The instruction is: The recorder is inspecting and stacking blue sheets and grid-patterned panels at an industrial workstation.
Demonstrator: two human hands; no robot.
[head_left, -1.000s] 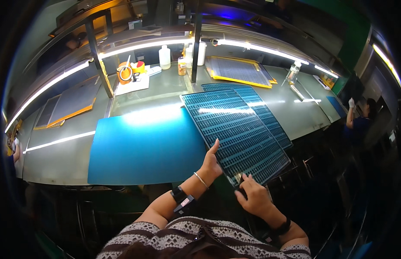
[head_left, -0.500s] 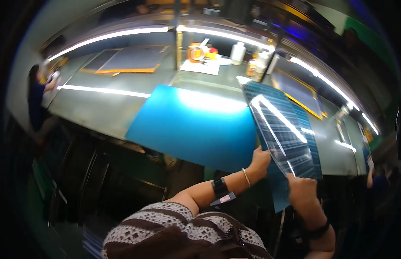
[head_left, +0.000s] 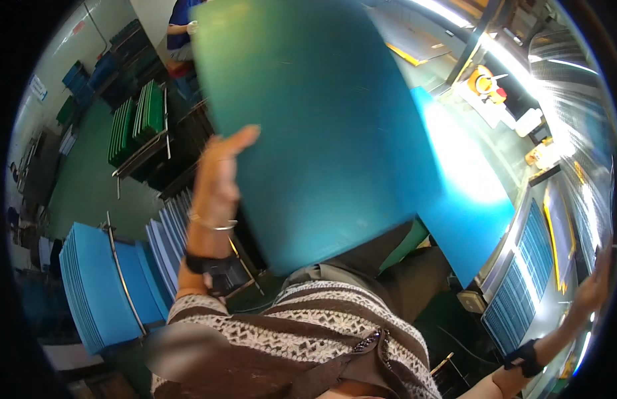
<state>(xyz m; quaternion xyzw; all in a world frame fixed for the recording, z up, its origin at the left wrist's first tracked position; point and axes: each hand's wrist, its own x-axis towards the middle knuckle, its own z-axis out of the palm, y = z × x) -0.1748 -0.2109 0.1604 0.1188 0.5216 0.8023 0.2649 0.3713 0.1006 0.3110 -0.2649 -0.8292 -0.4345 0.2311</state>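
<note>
My left hand (head_left: 222, 176) grips the left edge of a large blue-green sheet (head_left: 322, 133), with a finger lying over its face. The sheet is raised and tilted in front of me, and its top runs out of the picture. At the far right, my right hand (head_left: 593, 282) holds the lower end of a glossy clear sheet (head_left: 571, 106), stretched and blurred at the picture's rim. Between the two lies a bright blue sheet (head_left: 465, 186) on the bench, partly covered by the raised one and jutting past the bench edge.
Dark striped sheets (head_left: 514, 299) lie on the bench at right, beside a yellow-edged panel (head_left: 558, 233). Bottles and an orange tape roll (head_left: 483, 81) stand farther back. Racks hold blue sheets (head_left: 99, 286) and green panels (head_left: 132, 126) at left. A person (head_left: 182, 30) stands beyond.
My view has swung left. My left hand has moved left and now holds up a blue-green sheet. My right hand has carried the clear sheet off to the right, away from the left hand.
</note>
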